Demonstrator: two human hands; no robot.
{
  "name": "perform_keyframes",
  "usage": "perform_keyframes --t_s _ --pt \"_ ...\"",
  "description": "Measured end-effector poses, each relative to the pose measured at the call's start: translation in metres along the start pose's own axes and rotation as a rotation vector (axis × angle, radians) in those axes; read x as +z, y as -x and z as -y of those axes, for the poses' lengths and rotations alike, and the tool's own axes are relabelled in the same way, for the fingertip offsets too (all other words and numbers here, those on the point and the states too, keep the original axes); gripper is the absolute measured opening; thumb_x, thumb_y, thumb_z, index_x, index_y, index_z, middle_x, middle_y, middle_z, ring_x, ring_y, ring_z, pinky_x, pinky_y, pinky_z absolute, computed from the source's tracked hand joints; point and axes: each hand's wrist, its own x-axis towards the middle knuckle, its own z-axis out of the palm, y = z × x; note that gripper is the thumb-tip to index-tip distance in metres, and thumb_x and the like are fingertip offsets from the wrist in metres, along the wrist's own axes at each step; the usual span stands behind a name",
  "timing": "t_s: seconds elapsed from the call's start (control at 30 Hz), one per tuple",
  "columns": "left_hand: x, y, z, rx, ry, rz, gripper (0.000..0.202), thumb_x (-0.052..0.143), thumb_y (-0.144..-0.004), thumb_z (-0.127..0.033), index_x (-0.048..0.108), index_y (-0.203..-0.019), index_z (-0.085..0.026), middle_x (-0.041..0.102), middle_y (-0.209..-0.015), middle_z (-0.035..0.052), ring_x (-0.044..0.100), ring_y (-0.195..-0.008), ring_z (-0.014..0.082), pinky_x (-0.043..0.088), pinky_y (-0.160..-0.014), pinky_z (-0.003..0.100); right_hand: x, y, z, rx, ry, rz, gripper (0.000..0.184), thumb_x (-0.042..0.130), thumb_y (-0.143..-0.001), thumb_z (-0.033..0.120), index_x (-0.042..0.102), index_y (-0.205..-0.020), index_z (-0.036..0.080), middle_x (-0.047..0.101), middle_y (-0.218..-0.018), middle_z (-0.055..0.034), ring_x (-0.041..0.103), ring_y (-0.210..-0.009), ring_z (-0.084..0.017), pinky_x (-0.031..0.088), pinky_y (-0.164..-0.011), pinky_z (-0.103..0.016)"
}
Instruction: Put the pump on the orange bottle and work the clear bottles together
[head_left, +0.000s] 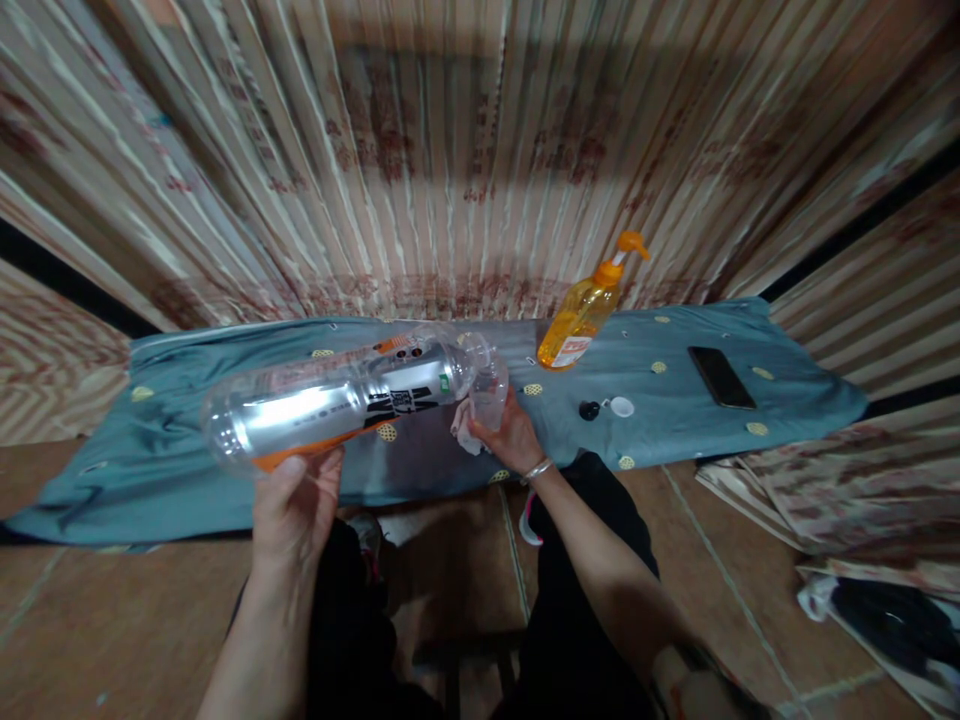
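Observation:
My left hand [296, 510] grips a large clear plastic bottle [337, 400] with a silver and orange label, held on its side with its mouth pointing right. That mouth meets a small clear cup [489, 388], which my right hand [510, 435] holds from below; a bracelet circles that wrist. Both hands hover over the near edge of a low surface covered by a grey-blue cloth [187, 450] with yellow dots.
On the cloth stand an orange pump bottle [581, 315], a small black cap [589, 410] beside a white cap [622, 406], and a black phone [721, 377]. Striped curtains hang behind. Patterned fabric and a bag lie on the brown floor at right.

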Motion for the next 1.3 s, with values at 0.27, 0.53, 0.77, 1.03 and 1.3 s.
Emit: perform_keyframes --t_s 0.27,0.53,0.77,1.03,1.3 --pt "-0.0024 -0.0019 0.0013 0.008 0.000 0.043 0.045 0.097 -0.038 -0.031 0.070 -0.073 -0.022 0.068 -0.071 -0.0028 0.057 -0.065 0.0107 0.042 -0.053 0.021 0.0001 0.0000 0.0002 0.013 -0.011 0.005 0.076 0.076 -0.074 0.035 0.043 -0.142 0.020 0.069 -0.127 -0.0118 0.071 -0.109 -0.028 0.058 -0.094 -0.042" --pt "-0.0043 -0.0035 0.0030 0.000 -0.027 0.058 0.043 0.094 -0.041 -0.032 0.069 -0.074 -0.022 0.068 -0.074 -0.0009 0.058 -0.068 0.0131 0.041 -0.055 0.023 -0.0001 -0.0001 0.0033 0.053 -0.042 0.013 0.077 0.076 -0.074 0.034 0.042 -0.142 0.019 0.068 -0.128 -0.0127 0.071 -0.111 -0.028 0.057 -0.097 -0.042" --pt "-0.0018 -0.0027 0.0017 -0.005 -0.026 0.041 0.044 0.095 -0.038 -0.032 0.070 -0.072 -0.023 0.068 -0.074 -0.0022 0.057 -0.068 0.0126 0.039 -0.052 0.023 -0.0015 0.0002 0.0049 0.030 -0.038 0.016 0.077 0.076 -0.075 0.033 0.042 -0.143 0.019 0.069 -0.127 -0.0118 0.072 -0.109 -0.028 0.058 -0.096 -0.042" --pt "-0.0021 -0.0018 -0.0002 -0.018 -0.027 0.042 0.041 0.095 -0.038 -0.030 0.068 -0.069 -0.022 0.070 -0.073 -0.0024 0.060 -0.067 0.0131 0.042 -0.053 0.023 0.0014 0.0009 0.0010 0.026 -0.021 -0.015 0.075 0.077 -0.074 0.034 0.043 -0.140 0.019 0.070 -0.125 -0.0129 0.072 -0.108 -0.029 0.058 -0.095 -0.042" --pt "-0.0023 -0.0013 0.0007 0.008 -0.014 0.042 0.044 0.097 -0.037 -0.031 0.071 -0.072 -0.024 0.067 -0.065 -0.0045 0.061 -0.065 0.0120 0.047 -0.055 0.021 0.0004 0.0012 0.0020 0.041 -0.083 0.007 0.074 0.076 -0.074 0.032 0.043 -0.139 0.019 0.067 -0.129 -0.0125 0.069 -0.114 -0.028 0.055 -0.102 -0.044"
